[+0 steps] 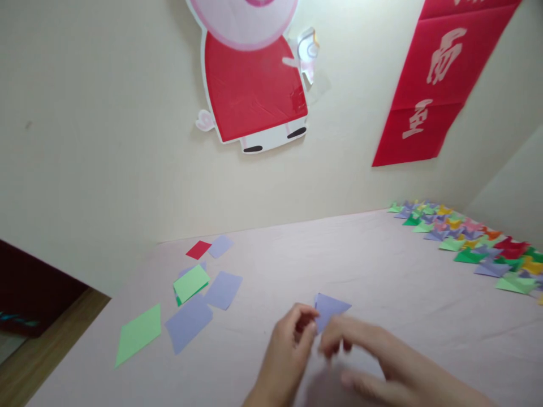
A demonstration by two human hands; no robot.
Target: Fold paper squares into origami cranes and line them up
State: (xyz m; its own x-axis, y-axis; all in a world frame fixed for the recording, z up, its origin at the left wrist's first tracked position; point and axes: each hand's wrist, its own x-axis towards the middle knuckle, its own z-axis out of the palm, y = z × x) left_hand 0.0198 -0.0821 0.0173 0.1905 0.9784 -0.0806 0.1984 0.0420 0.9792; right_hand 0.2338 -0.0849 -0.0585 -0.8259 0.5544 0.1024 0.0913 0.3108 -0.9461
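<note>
A folded lavender sheet of origami paper (pixel 330 308) shows a triangular shape just beyond my hands. My left hand (pixel 291 347) pinches its left edge between thumb and fingers. Close to the paper's near side is my right hand (pixel 377 353), slightly blurred, its fingers bent and the thumb well apart from them. Nothing shows between those fingers; whether their tips touch the paper is hard to make out. The near part of the paper is hidden behind both hands.
Loose paper squares lie at the left: light green (pixel 139 333), lavender (pixel 189 323) and red (pixel 198 250). Many folded colourful paper pieces (pixel 470 240) stand in rows at the right. A wall with a pig cutout (pixel 257 90) and red banner (pixel 428 102) borders the pale bedsheet-like surface (pixel 297 254).
</note>
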